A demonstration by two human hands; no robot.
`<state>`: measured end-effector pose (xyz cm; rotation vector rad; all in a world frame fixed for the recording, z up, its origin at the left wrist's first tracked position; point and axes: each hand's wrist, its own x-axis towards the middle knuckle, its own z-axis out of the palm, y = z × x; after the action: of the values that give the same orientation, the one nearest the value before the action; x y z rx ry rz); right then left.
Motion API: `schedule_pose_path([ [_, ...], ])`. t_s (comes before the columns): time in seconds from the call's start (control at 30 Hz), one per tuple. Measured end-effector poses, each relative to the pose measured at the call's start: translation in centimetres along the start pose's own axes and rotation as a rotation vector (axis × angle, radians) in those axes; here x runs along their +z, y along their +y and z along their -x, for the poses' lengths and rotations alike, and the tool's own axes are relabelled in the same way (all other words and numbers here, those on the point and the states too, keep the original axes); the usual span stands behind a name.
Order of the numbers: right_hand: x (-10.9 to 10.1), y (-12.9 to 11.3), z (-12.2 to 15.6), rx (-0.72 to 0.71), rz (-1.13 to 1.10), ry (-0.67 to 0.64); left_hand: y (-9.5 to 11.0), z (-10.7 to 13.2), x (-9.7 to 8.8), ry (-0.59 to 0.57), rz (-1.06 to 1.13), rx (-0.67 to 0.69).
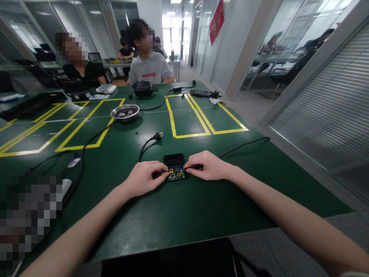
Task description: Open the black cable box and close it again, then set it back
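Note:
A small green circuit board (176,175) with copper-wound coils lies on the table close in front of me. At its left end my left hand (145,177) pinches a black power cord where it meets the board. My right hand (206,165) is closed on another black cord at the right end, beside some blue wires. Just beyond the board rests a black plastic cover (173,159), hollow side up. The left cord curves away to a plug (157,136) with bare metal pins. To the right runs the other cord (245,145). My fingers hide both cord ends.
On the green table (138,219), a metal bowl (125,112) holds small metal parts. Yellow tape (191,135) marks out rectangles. Black devices and cables lie at the far side. Two people sit opposite, one in a grey shirt (150,69). A blurred-out object is at the left edge.

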<state>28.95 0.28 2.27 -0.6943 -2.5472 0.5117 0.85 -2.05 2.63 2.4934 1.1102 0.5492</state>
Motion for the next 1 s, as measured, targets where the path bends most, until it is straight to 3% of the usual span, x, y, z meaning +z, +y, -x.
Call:
schedule_pose_path([
  [0.17, -0.1, 0.4, 0.0, 0.017, -0.051, 0.015, -0.1, 0.0, -0.1, -0.018, -0.012, -0.03],
  [0.5, -0.3, 0.3, 0.3, 0.009, -0.025, -0.013, -0.3, 0.3, -0.4, -0.022, 0.016, 0.083],
  [0.67, -0.2, 0.5, 0.4, -0.034, 0.051, -0.004, -0.4, 0.1, -0.5, 0.045, -0.008, 0.124],
  [1.0, -0.6, -1.0, 0.0, -0.145, 0.326, -0.087, -0.2, -0.1, -0.7, 0.018, -0.11, 0.244],
])
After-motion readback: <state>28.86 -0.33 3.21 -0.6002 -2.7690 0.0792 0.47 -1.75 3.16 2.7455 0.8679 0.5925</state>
